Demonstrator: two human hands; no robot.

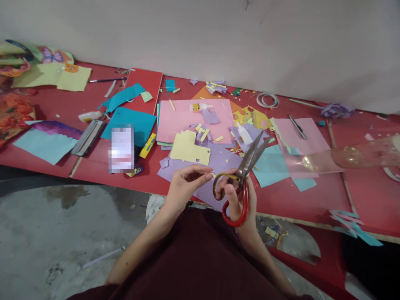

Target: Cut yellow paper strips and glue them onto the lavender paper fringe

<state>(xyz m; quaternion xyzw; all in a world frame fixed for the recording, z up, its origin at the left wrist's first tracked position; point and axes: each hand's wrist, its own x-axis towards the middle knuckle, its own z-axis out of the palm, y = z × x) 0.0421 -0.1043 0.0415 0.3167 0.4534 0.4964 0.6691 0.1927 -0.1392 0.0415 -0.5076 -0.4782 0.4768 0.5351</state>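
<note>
My left hand (190, 183) pinches a tiny pale yellow paper piece (213, 175) between thumb and fingertips. In my right hand (248, 204) are scissors (249, 160) with one red handle and one brass-coloured handle. Their blades point away from me to the upper right and stand slightly apart. Both hands are at the near edge of the table, over a purple paper sheet (215, 183). Just beyond my left hand lies a cut pale yellow sheet (187, 148) with notches along its edge. A small white glue bottle (244, 134) rests beyond the scissors.
The red table (271, 200) holds pink sheets (175, 125), another glue bottle (200, 107), paper scraps and a yellow box (148, 146). A phone (121, 148) with a blurred screen stands at left. A pen (297, 127) and a clear plastic bottle (350, 156) lie at right.
</note>
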